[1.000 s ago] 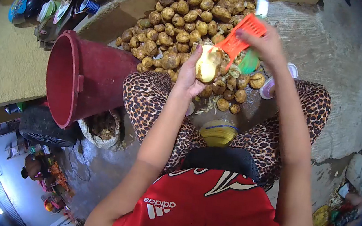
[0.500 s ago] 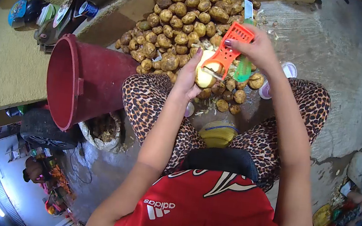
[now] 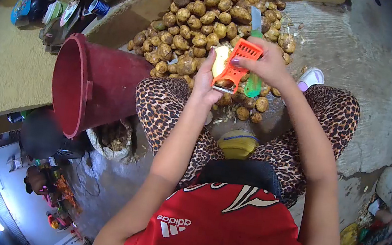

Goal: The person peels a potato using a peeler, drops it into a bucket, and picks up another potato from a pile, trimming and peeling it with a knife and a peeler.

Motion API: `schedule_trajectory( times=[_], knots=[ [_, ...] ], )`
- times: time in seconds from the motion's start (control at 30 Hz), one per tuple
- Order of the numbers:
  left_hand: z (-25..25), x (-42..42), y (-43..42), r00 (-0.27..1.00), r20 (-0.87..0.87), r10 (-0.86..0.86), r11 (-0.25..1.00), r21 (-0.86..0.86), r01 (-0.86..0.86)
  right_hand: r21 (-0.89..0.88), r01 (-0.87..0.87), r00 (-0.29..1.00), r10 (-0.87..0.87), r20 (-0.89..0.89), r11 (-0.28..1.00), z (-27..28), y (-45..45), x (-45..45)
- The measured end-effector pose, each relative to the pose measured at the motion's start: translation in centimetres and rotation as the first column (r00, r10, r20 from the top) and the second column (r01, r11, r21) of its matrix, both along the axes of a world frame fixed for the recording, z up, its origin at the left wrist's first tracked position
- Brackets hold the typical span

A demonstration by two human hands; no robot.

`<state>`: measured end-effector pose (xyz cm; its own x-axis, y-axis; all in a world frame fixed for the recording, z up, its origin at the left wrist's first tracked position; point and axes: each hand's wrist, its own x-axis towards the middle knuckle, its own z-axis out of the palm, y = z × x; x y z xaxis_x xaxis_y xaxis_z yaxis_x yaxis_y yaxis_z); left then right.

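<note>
A partly peeled potato, pale yellow on its bare side, rests in my left hand, whose fingers are wrapped round it. My right hand grips an orange peeler with a slotted body; its blade end lies over the lower part of the potato. The same hand also has a knife with a green handle, its blade pointing up past the fingers. Behind both hands is a large heap of unpeeled potatoes.
A tilted red bucket lies left of my legs, beside an open white sack. A yellow container stands between my legs. Other people are at the lower left. A wheel is at the top left.
The orange peeler has moved along the potato and now covers its lower part. My right hand has come slightly lower and left, with the knife still in it.
</note>
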<state>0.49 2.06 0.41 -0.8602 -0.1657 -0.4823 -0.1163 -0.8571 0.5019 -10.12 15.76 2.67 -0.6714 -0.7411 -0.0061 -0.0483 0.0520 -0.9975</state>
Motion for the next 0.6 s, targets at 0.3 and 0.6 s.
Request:
schedule_trajectory(
  times=[0.3,0.6],
  knots=[
    [0.9,-0.8,0.5,0.995,-0.025,-0.095,0.990,-0.107,0.092,0.001,0.038,0.998,-0.038,0.049,0.999,0.0,0.5,-2.6],
    [-0.5,0.4,-0.3,0.989,0.076,-0.124,0.962,-0.236,0.138,-0.149,0.359,0.933,-0.352,0.068,0.921,0.5,3.4,-6.8]
  ],
)
